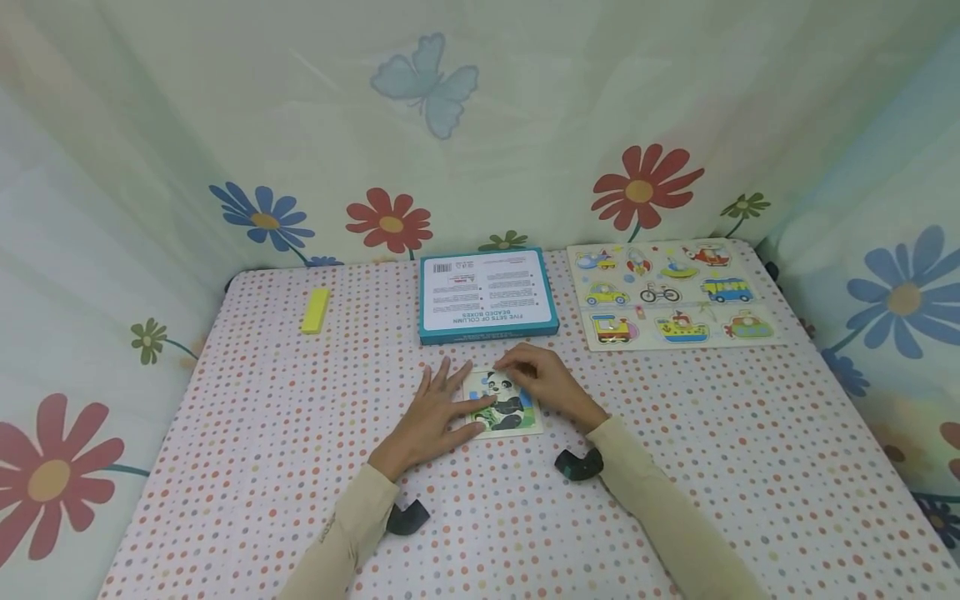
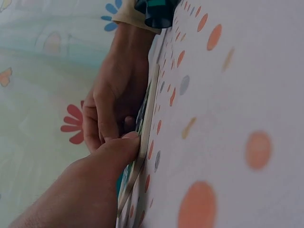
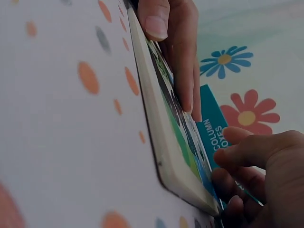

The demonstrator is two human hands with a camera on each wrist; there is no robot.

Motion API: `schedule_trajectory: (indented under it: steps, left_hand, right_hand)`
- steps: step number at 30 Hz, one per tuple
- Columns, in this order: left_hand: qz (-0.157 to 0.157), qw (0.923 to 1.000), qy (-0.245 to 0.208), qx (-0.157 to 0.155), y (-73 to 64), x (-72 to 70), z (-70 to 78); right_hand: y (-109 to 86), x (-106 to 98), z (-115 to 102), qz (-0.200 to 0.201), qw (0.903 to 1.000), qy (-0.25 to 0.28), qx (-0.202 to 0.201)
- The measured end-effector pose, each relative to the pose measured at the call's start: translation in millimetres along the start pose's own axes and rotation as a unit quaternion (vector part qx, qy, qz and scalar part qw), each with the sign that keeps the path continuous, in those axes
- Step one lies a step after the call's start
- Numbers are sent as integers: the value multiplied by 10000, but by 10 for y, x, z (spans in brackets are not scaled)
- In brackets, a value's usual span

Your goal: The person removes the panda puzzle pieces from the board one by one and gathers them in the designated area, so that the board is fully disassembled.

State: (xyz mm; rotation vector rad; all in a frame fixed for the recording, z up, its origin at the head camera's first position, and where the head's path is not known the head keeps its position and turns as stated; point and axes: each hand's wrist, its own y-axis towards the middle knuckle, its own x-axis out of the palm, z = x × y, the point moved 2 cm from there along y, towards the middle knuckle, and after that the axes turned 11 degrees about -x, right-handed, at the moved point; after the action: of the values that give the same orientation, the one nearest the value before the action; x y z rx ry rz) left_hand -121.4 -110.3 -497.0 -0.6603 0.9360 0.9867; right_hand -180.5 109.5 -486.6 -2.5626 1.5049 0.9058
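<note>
- Left hand [image 1: 431, 418] lay splayed on the panda board [image 1: 517, 423];
- right hand [image 1: 553, 385] curled at its far edge, grip unclear;
- teal box [image 1: 487, 293] sat beyond both.

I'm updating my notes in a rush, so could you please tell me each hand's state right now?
Left hand: open, fingers spread on the panda puzzle.
Right hand: fingers bent by the puzzle's edge; whether it holds anything cannot be told.
</note>
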Motion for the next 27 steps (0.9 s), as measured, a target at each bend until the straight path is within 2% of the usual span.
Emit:
schedule_trajectory:
  steps: [5, 11, 17, 22, 27]
  left_hand:
    - [16, 10000, -57, 2, -6, -11, 0]
    - [51, 9999, -136, 41, -13, 7, -15]
    - [91, 9998, -160, 79, -7, 21, -26]
    - [82, 9999, -120, 90, -2, 17, -27]
    - [87, 9998, -131, 104, 5, 16, -35]
  right_hand:
    - [17, 33, -16, -55, 9992, -191, -355]
    - [16, 59, -11, -101, 9980, -437, -452]
    - [4, 88, -48, -416, 9937, -909, -503]
    - [3, 101, -66, -757, 9866, -1340, -548]
    - [3, 102, -77, -958, 9816, -1534, -613]
